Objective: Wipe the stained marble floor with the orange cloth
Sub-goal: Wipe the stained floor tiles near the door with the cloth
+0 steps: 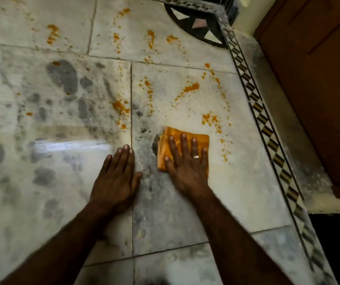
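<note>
Right hand (187, 163) presses flat, fingers spread, on the orange cloth (201, 138); left hand (116, 174) rests flat, holding nothing, just beside it on the stained marble floor (185, 99).

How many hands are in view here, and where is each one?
2. The left hand lies flat on the bare marble floor, just left of the cloth and not touching it. The right hand presses flat on the folded orange cloth.

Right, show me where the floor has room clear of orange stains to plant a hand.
Free: the marble floor nearer than the right hand, between the grout line and the patterned border; also the glossy patch left of the left hand. Crowded: past the orange cloth, orange stains scatter up to the corner inlay.
</note>
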Demonstrator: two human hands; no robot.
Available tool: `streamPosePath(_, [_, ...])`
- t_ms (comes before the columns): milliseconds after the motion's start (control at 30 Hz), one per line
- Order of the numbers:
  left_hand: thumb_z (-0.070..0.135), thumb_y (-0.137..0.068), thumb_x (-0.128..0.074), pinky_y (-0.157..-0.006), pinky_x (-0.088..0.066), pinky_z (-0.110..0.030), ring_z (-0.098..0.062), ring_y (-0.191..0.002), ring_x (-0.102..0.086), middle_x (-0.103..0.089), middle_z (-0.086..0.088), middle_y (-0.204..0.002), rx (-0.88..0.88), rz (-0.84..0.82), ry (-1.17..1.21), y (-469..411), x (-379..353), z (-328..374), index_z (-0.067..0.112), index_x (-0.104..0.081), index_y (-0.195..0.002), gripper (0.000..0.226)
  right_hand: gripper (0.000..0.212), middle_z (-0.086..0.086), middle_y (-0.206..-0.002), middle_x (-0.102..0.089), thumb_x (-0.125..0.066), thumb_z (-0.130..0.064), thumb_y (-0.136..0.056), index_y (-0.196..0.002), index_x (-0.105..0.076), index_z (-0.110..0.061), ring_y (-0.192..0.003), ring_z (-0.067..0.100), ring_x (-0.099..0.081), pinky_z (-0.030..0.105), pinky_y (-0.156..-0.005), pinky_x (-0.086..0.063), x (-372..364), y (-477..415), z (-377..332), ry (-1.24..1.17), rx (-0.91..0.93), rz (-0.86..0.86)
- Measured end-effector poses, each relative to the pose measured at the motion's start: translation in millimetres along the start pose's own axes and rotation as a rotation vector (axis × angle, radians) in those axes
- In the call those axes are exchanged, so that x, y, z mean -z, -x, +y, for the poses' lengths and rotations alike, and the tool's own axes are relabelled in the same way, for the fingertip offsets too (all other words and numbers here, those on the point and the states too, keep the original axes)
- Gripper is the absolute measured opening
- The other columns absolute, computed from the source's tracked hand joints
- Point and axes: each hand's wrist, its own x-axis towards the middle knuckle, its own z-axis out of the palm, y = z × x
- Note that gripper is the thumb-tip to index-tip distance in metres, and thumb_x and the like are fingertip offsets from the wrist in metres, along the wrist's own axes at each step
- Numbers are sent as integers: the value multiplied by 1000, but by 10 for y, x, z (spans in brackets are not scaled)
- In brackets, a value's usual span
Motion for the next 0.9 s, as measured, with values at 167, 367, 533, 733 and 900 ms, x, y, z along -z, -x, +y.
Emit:
streamPosePath(167, [44, -102, -27, -123, -14, -46, -32, -150, -29, -31, -20, -161, -12, 24, 41, -81, 15, 74, -1, -34, -153, 68, 67, 4, -169, -13, -17, -59, -98, -161, -12, -35, -154, 35, -18, 62, -119, -19, -29, 370, 384, 7, -242, 19])
streamPosePath(367, [39, -102, -30, -122, -21, -53, -38, -150, -28, -28, -26, -161, -7, 41, 106, -194, -65, 311, -8, -32, -151, 68, 65, 6, -169, -16, -32, -53, -100, -161, -17, -33, -154, 37, -18, 63, -117, -22, -103, 777, -87, 38, -72, 41])
streamPosePath(533, [38, -101, -31, -123, -21, -51, -36, -151, -26, -28, -24, -161, -80, 59, 94, -306, -162, 372, -7, -34, -151, 67, 64, 2, -169, -10, -21, -59, -100, -160, -8, -40, -155, 33, -12, 63, -120, -15, -8, -69, 318, 26, -111, 30])
streamPosePath(733, [39, -101, -37, -123, -22, -51, -37, -150, -30, -29, -25, -161, -123, 104, 111, -408, -169, 383, -7, -34, -151, 68, 69, 1, -170, -1, -5, -64, -93, -158, 5, -42, -156, 31, -6, 60, -121, -11, -21, 200, 983, -23, -465, -23])
streamPosePath(900, [36, -101, -37, -121, -25, -53, -38, -149, -30, -30, -26, -160, -177, 122, 126, -666, -266, 590, -7, -32, -152, 66, 65, 10, -165, -26, -29, -50, -99, -160, -21, -29, -149, 39, -32, 64, -113, -31, -149, 738, 245, -5, -472, 95])
